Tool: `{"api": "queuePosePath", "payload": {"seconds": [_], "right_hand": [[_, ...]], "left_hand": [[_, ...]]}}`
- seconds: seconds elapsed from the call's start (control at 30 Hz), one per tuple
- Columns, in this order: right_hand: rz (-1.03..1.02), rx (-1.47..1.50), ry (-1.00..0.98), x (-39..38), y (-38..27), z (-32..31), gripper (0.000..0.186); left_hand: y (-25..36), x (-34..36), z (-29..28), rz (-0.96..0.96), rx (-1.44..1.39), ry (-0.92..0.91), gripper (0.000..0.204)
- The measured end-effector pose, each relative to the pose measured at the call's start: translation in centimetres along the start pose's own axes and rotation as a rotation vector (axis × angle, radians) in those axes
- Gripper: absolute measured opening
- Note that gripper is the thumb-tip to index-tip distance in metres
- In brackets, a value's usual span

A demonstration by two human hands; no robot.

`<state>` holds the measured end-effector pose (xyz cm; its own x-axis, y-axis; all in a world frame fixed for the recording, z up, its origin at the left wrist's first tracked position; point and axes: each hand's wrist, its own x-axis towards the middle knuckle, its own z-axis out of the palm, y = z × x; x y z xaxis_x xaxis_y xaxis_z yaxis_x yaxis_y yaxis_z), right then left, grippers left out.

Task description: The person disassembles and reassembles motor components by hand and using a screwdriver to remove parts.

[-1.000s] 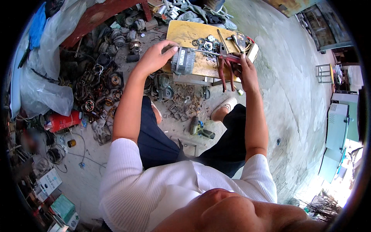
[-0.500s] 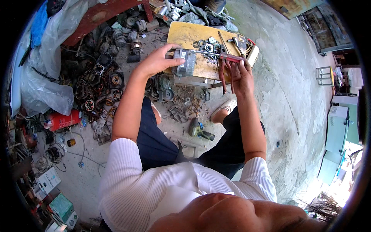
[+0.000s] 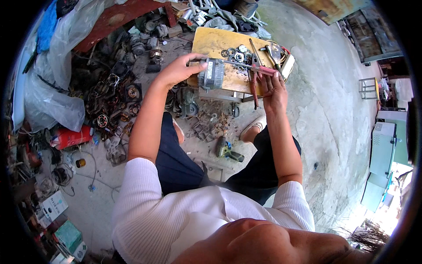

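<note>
My left hand [image 3: 178, 70] is curved round the left side of a grey finned metal motor housing [image 3: 211, 77] at the near edge of a worn yellow tabletop [image 3: 209, 37]. A long screwdriver [image 3: 267, 70] lies level, its shaft reaching the housing, and its red handle is held at the fingertips of my right hand [image 3: 274, 94]. Red-handled pliers [image 3: 254, 88] hang over the table edge beside those fingers. Behind them sit washers and bearings [image 3: 239, 57], another long thin tool [image 3: 252, 43] and a dark-handled tool [image 3: 271, 54].
Motor parts and wound stators [image 3: 115, 101] are heaped on the concrete floor at left, near plastic sheeting [image 3: 61, 88] and a red cylinder [image 3: 72, 137]. A cordless drill [image 3: 226, 149] lies between my feet. Pale green cabinets [image 3: 382, 145] stand far right, with a small stool [image 3: 367, 88].
My right hand has rolled and shifted slightly toward me, its fingers now extended along under the red handle instead of wrapped around it. My left thumb has moved down onto the housing.
</note>
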<state>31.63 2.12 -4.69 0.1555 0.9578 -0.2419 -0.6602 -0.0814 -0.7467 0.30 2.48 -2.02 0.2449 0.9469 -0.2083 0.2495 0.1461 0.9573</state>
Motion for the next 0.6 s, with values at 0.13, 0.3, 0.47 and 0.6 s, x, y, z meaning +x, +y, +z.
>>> {"api": "queuePosePath", "payload": {"seconds": [0.13, 0.3, 0.47, 0.6], "right_hand": [[-0.043, 0.037, -0.055, 0.2, 0.3, -0.4, 0.033], [-0.008, 0.077, 0.061, -0.6, 0.2, 1.1, 0.032], [-0.022, 0.0, 0.043, -0.3, 0.1, 0.8, 0.032], [-0.029, -0.057, 0.073, 0.0, 0.7, 0.1, 0.034]], "left_hand": [[-0.1, 0.2, -0.3, -0.045, -0.096, -0.043, 0.047], [0.8, -0.1, -0.5, -0.072, -0.099, -0.035, 0.044], [-0.3, 0.5, -1.4, -0.11, -0.188, -0.069, 0.039], [-0.2, 0.9, -1.2, -0.059, -0.089, -0.022, 0.035]]}}
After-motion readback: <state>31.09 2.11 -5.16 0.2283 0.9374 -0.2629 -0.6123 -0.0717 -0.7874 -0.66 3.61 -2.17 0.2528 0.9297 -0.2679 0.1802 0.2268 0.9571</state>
